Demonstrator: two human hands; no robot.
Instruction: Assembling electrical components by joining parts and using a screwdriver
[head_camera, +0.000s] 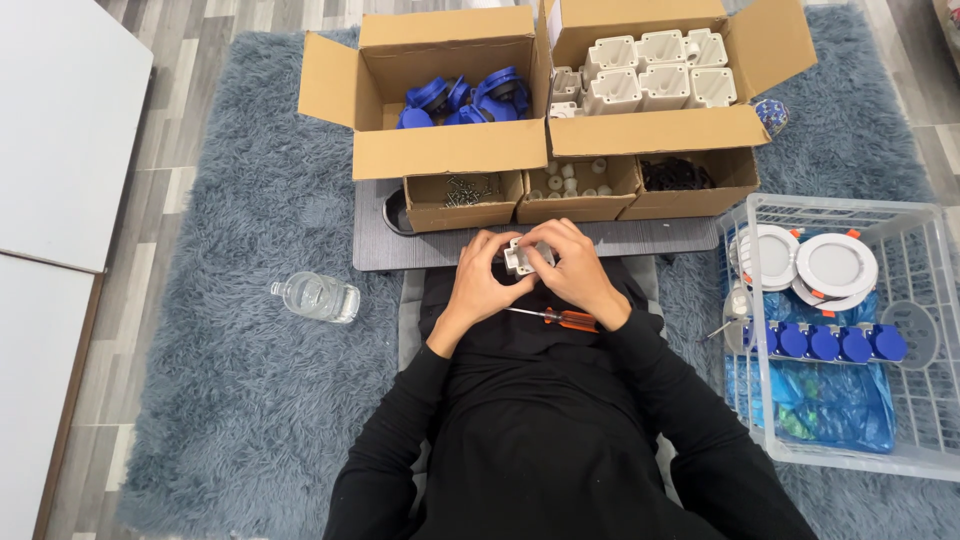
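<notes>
Both my hands meet over a small white plastic box part (522, 257), held just above my lap in front of the grey board (420, 248). My left hand (482, 280) cups it from the left with fingers curled over its top. My right hand (572, 268) grips it from the right, fingers on its upper edge. An orange-handled screwdriver (560, 317) lies across my lap under my right wrist, touched by neither hand.
Behind the board stand small cardboard trays of screws (465, 190), white pieces (575, 180) and black pieces (678, 175). Larger boxes hold blue parts (465, 100) and white housings (650, 75). A wire basket (905, 440) at right holds round lamps and blue-capped parts. A water bottle (317, 297) lies left.
</notes>
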